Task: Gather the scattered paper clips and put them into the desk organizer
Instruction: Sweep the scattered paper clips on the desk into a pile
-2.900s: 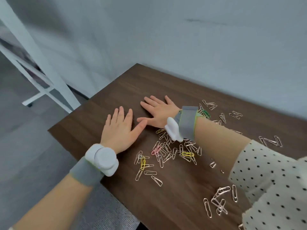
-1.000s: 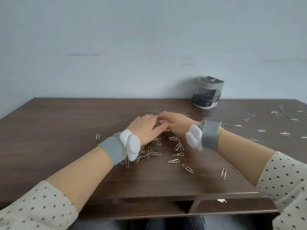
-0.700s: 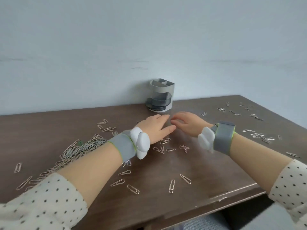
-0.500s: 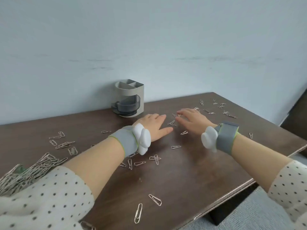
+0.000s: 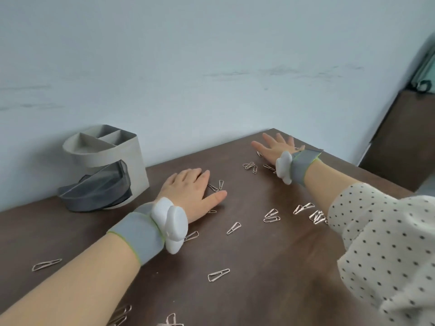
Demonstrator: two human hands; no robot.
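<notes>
— Hands first: our left hand [image 5: 191, 194] lies flat and spread on the tabletop [image 5: 270, 290] just right of the desk organizer [image 5: 103, 165], holding nothing; our right hand [image 5: 276, 147] lies spread too, well right of it.

— So we sweep palms low, herding paper clips [image 5: 271, 216] toward the organizer before pinching.

— They're thin silvery wire loops, scattered right of it; its compartments look empty, we think.

The left hand [image 5: 191, 192] lies palm down, fingers together and flat, thumb stretched out to the side. The right hand [image 5: 276, 147] reaches farther forward on an extended arm, palm down, fingers spread. Neither grip holds anything. Both wrists wear grey bands.
</notes>
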